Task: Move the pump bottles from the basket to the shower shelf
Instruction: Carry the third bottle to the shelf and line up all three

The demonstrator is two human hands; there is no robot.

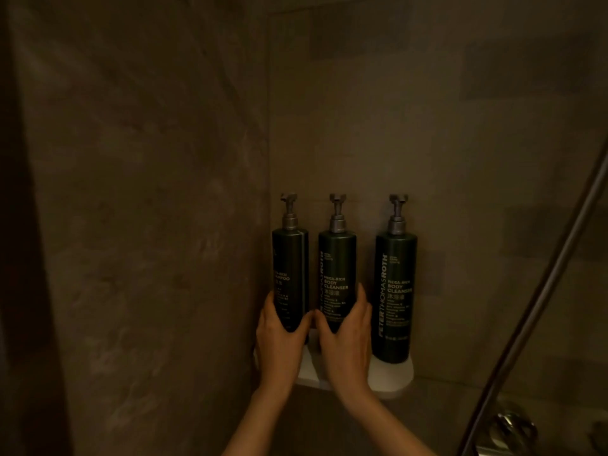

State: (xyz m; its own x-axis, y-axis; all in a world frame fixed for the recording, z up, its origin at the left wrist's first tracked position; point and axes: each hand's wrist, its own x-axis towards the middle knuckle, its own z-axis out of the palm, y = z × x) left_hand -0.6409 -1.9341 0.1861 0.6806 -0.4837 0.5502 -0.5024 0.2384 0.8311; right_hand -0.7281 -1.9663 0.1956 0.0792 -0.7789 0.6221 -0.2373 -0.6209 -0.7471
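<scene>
Three dark green pump bottles stand upright in a row on a small white shower shelf [391, 373] in the wall corner. My left hand [279, 343] grips the lower part of the left bottle [290, 258], labelled shampoo. My right hand [345, 340] is wrapped around the lower part of the middle bottle [337, 261], labelled body cleanser. The right bottle [395, 284], also body cleanser, stands free, apart from both hands. The basket is out of view.
Brown stone walls meet in a corner just left of the bottles. A metal shower hose [539, 311] runs diagonally down the right side. A chrome tap fitting [513, 426] sits at the lower right.
</scene>
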